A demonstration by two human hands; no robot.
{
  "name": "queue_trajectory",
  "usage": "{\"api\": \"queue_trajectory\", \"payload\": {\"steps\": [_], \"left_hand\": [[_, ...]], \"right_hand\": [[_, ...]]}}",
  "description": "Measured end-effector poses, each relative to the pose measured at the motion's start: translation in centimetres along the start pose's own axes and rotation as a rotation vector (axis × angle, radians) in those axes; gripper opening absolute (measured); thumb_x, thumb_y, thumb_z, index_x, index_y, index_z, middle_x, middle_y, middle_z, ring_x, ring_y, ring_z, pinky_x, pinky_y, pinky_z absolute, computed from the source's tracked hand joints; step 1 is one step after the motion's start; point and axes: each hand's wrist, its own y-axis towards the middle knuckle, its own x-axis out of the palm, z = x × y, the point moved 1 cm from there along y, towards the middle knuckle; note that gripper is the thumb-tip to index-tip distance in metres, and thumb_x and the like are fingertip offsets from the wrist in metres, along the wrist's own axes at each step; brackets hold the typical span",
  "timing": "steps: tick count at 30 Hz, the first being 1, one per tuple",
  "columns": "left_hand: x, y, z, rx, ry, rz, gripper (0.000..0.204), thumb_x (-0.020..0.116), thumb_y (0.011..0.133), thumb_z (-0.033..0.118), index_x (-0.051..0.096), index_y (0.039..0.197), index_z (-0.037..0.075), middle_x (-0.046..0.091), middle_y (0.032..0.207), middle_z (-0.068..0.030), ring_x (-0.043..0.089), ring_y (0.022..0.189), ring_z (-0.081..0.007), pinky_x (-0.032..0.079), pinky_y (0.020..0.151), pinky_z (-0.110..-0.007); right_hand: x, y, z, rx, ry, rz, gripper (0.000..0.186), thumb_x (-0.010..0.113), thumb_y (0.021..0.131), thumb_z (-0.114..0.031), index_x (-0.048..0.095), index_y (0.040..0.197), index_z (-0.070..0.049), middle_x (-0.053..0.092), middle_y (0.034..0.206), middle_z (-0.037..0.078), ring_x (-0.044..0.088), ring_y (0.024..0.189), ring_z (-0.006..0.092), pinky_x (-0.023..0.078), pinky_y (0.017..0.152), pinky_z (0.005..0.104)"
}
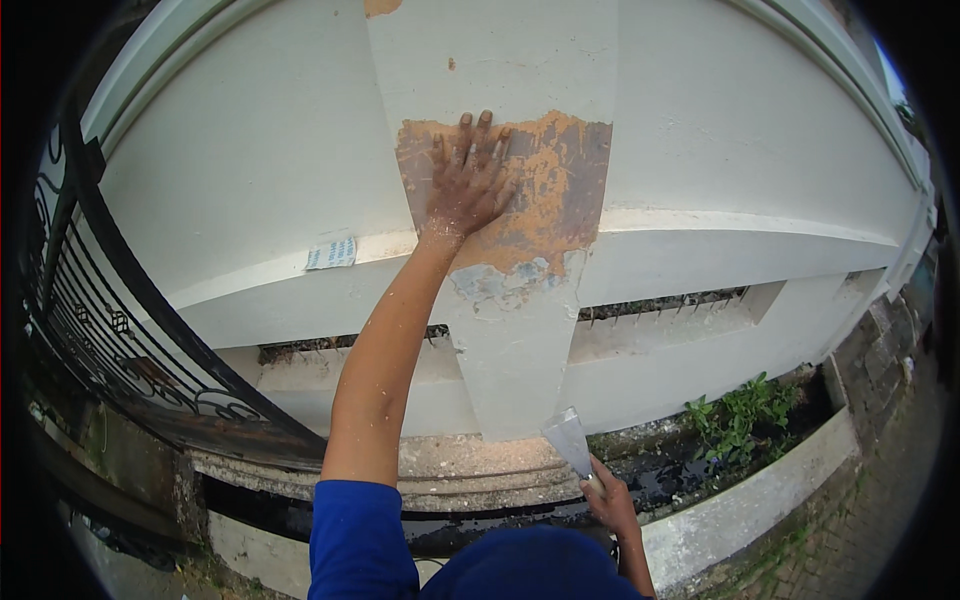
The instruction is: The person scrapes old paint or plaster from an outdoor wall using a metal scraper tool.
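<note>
My left hand lies flat with fingers spread on a bare patch of the wall pillar, where the white paint is gone and brown and orange layers show. White flecks dot my left forearm. Low on the right, my right hand is closed around the handle of a putty knife. Its wide grey blade points up and left, apart from the bare patch. Below the patch, pale grey peeling paint has a ragged edge.
A black iron gate curves along the left. A blue-and-white paper sticker is on the wall ledge. Narrow barred openings flank the pillar. Along the wall's foot runs a dark water ditch with green plants and a concrete edge.
</note>
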Motion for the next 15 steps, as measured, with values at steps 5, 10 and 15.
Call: {"api": "queue_trajectory", "payload": {"steps": [5, 10, 15], "left_hand": [[1.5, -3.5, 0.9, 0.118, -0.041, 0.072, 0.061, 0.046, 0.087, 0.049, 0.037, 0.14, 0.019, 0.023, 0.15, -0.0088, 0.014, 0.14, -0.027, -0.002, 0.111, -0.053], [1.5, -4.9, 1.5, 0.203, 0.007, 0.014, 0.058, 0.043, 0.088, 0.05, 0.039, 0.139, 0.022, 0.025, 0.15, -0.0049, 0.017, 0.14, -0.0258, -0.001, 0.112, -0.054], [2.7, -6.6, 1.5, 0.411, -0.077, -0.056, 0.057, 0.04, 0.089, 0.048, 0.034, 0.14, 0.023, 0.023, 0.15, -0.0028, 0.016, 0.14, -0.0217, 0.0, 0.113, -0.051]], "right_hand": [[1.6, 0.4, -0.7, -0.006, 0.004, -0.04, 0.05, 0.061, 0.084, -0.016, 0.047, 0.13, -0.005, 0.062, 0.11, 0.022, 0.063, 0.098, 0.024, 0.047, 0.083, 0.0327], [1.9, 1.1, -1.5, -0.124, -0.028, -0.052, 0.048, 0.059, 0.086, -0.017, 0.047, 0.131, -0.006, 0.062, 0.072, 0.013, 0.052, 0.06, 0.0132, 0.045, 0.061, 0.0285], [2.3, 0.9, -0.7, -0.114, 0.05, -0.052, 0.044, 0.055, 0.089, -0.016, 0.047, 0.131, -0.008, 0.053, 0.065, 0.007, 0.045, 0.059, 0.0094, 0.042, 0.058, 0.0256]]}}
